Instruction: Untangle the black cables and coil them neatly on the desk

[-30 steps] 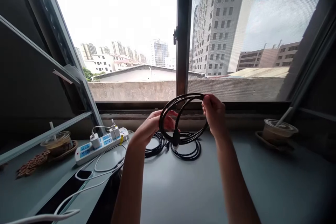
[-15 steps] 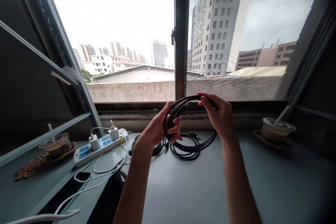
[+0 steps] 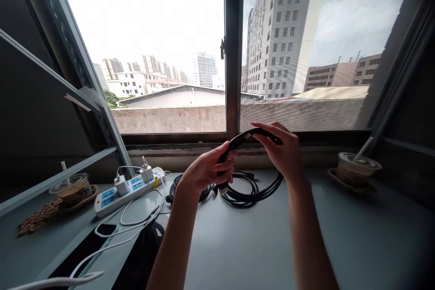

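Observation:
I hold a coiled black cable (image 3: 268, 186) in the air above a grey table (image 3: 238, 244), in front of a window. My left hand (image 3: 207, 170) is closed round the coil's left side, where a plug end sticks out below the fingers. My right hand (image 3: 282, 149) grips the top right of the coil, fingers curled over it. On the table just behind lie two more black cable coils, one at the left (image 3: 176, 183) and one in the middle (image 3: 246, 176).
A white power strip (image 3: 127, 188) with chargers and white leads lies at the left. A dark phone (image 3: 79, 253) lies near the table's front left. Two plastic cups with straws stand on coasters, one at the left (image 3: 73, 188), one at the right (image 3: 356, 167).
The wide loop held up between my hands has been tilted and drawn in. My left hand has closed tighter round it and my right hand has come lower over the top.

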Motion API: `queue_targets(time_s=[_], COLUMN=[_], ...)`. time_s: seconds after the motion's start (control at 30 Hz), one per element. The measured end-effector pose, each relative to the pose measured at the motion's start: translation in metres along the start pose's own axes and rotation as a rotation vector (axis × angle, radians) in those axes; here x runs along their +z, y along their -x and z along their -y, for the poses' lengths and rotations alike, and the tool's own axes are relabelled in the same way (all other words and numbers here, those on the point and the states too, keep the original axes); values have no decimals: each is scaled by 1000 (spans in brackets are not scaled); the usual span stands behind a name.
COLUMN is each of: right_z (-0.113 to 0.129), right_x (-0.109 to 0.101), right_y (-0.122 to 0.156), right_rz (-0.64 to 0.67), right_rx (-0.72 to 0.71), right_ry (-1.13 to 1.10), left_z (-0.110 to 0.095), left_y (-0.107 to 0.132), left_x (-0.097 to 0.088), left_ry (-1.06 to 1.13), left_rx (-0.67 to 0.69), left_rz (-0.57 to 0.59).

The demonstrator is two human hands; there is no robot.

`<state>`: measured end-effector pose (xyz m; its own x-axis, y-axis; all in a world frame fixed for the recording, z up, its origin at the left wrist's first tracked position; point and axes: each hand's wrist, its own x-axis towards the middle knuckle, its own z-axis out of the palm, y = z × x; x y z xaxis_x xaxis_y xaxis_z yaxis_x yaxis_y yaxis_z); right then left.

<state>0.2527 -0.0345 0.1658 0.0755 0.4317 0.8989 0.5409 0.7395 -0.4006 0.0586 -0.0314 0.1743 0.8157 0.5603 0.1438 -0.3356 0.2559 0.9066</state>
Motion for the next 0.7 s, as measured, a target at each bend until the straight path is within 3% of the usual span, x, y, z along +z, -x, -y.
queue_targets(time_s=[0.2,0.37,0.43,0.6,0.7], right_z=[-4,-2,-1,-2,-6], right_x=[8,12,13,16,16], right_y=[1,0,-1,0,1], right_rz=[-63,-168,-135,27,133], right_rx=[-31,-35,-52,-6,63], right_ry=[91,19,-22,-48,-37], left_z=[4,6,8,10,9], left_y=[-6,-6,-6,-6,-7], left_x=[-10,-18,-21,-27,-28], left_ry=[70,55,-17,-149,-131], left_rx=[-35,73,62,-72,-92], left_rz=[58,-128,-171,-18,-42])
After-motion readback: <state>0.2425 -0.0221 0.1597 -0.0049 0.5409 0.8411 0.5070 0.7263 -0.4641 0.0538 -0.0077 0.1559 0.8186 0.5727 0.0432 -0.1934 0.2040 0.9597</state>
